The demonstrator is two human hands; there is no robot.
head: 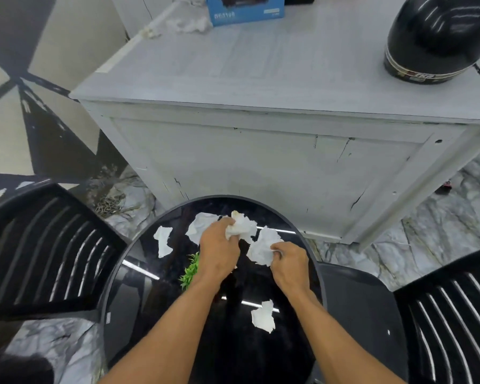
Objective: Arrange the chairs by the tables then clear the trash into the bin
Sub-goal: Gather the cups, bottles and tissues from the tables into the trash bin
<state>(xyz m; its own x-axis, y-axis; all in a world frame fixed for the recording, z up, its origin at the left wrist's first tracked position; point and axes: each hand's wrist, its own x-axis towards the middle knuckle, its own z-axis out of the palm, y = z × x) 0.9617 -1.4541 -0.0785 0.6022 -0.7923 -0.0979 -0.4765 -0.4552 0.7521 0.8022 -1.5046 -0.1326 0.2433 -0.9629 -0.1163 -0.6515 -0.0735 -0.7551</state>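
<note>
Crumpled white tissues lie scattered on a round glossy black table [150, 300]. My left hand [218, 249] grips a wad of tissue [243, 225] near the table's far edge. My right hand [290, 266] pinches another crumpled tissue [262, 249] just to its right. Loose pieces lie at the left [163, 241], at the far side [198, 224] and near my right forearm [263, 315]. A black slatted chair [45, 250] stands at the table's left, another black slatted chair [449, 314] at its right. No bin is in view.
A small green plant [190, 271] sits on the table, partly under my left wrist. Behind the table stands a white cabinet [261, 151] carrying a black helmet [438, 37] and a blue box [245, 8]. The floor [441, 217] is marbled.
</note>
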